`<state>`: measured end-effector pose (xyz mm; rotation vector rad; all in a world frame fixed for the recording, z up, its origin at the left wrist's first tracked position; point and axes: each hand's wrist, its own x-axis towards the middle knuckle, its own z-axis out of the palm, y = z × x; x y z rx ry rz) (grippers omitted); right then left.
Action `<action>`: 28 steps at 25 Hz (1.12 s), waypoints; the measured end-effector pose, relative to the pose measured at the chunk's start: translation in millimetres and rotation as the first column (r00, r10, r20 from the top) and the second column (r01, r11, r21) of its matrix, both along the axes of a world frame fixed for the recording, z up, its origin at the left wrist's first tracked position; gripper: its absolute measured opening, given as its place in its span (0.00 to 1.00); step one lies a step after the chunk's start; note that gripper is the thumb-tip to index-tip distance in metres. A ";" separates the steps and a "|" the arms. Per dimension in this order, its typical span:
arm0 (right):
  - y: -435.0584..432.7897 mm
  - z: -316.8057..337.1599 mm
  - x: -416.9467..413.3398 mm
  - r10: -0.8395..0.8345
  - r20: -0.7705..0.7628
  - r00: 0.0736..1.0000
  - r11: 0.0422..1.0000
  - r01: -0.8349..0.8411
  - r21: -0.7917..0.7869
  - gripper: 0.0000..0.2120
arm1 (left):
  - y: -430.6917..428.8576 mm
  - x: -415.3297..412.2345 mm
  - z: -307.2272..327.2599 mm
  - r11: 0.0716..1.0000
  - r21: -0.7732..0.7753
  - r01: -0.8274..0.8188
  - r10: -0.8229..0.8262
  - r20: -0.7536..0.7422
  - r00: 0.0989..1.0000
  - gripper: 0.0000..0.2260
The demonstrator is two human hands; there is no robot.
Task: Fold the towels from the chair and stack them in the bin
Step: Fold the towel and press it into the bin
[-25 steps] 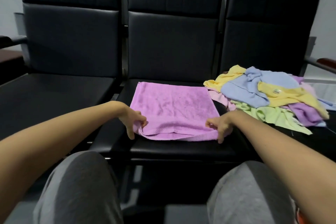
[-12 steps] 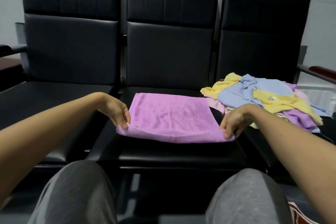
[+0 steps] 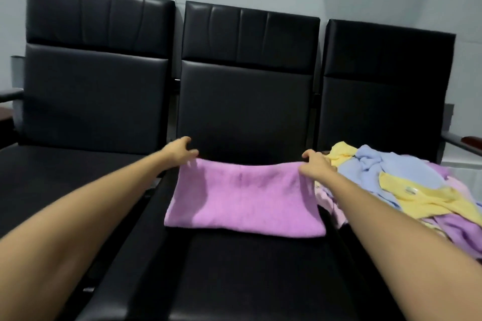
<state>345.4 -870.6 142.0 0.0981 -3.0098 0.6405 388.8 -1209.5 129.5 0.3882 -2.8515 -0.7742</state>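
Purple towel [image 3: 242,206] now doubled backward, left hand [image 3: 180,154] and right hand [image 3: 314,164] pinching its far corners; fold nearly laid.

Towel pile [image 3: 407,180]: right part cut by frame edge, lower layers buried.
Label [image 3: 410,191] on yellow towel [image 3: 430,200]: too small to read.
Purple towel [image 3: 242,203]: far corners covered by left hand [image 3: 180,151] and right hand [image 3: 314,165], both blurred.
Wooden armrest [image 3: 469,144]: cut off at right.
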 end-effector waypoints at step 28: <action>-57.7 -84.7 23.7 -0.112 0.509 0.854 0.819 0.370 -0.440 0.09 | 74.1 21.9 -61.9 0.864 0.387 -0.323 0.075 0.534 0.842 0.13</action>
